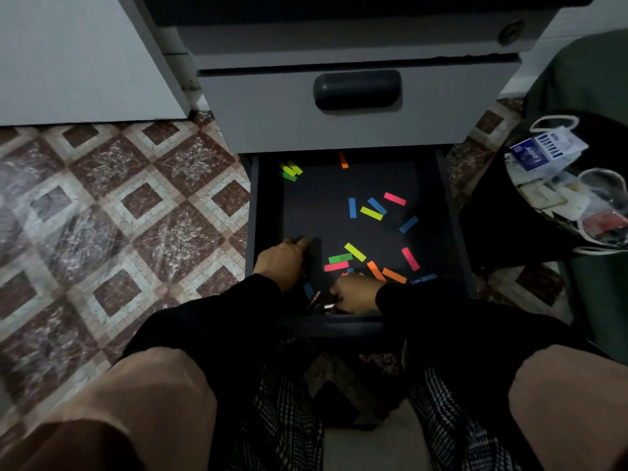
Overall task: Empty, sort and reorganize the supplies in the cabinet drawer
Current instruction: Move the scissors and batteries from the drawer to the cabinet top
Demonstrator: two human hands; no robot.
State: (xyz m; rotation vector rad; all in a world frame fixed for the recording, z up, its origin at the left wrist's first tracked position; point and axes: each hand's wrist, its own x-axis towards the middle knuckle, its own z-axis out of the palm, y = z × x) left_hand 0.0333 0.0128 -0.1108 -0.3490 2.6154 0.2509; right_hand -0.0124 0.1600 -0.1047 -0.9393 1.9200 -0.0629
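The bottom drawer (452,212) of a grey cabinet stands pulled out, its dark floor strewn with several small coloured strips: yellow and green ones (290,171) at the back left, an orange one (343,160) at the back, blue, yellow and pink ones (371,207) in the middle, more near the front (355,258). My left hand (282,263) lies inside at the front left with its fingers curled down on the drawer floor; whether it holds anything is hidden. My right hand (355,294) is at the front edge, fingers curled over small pen-like items (319,300).
The shut upper drawer with a dark handle (356,89) overhangs the back of the open one. A dark tub (574,185) on the right holds packets, bags and a blue-white box. Patterned floor tiles (136,205) spread to the left. My knees frame the bottom of the view.
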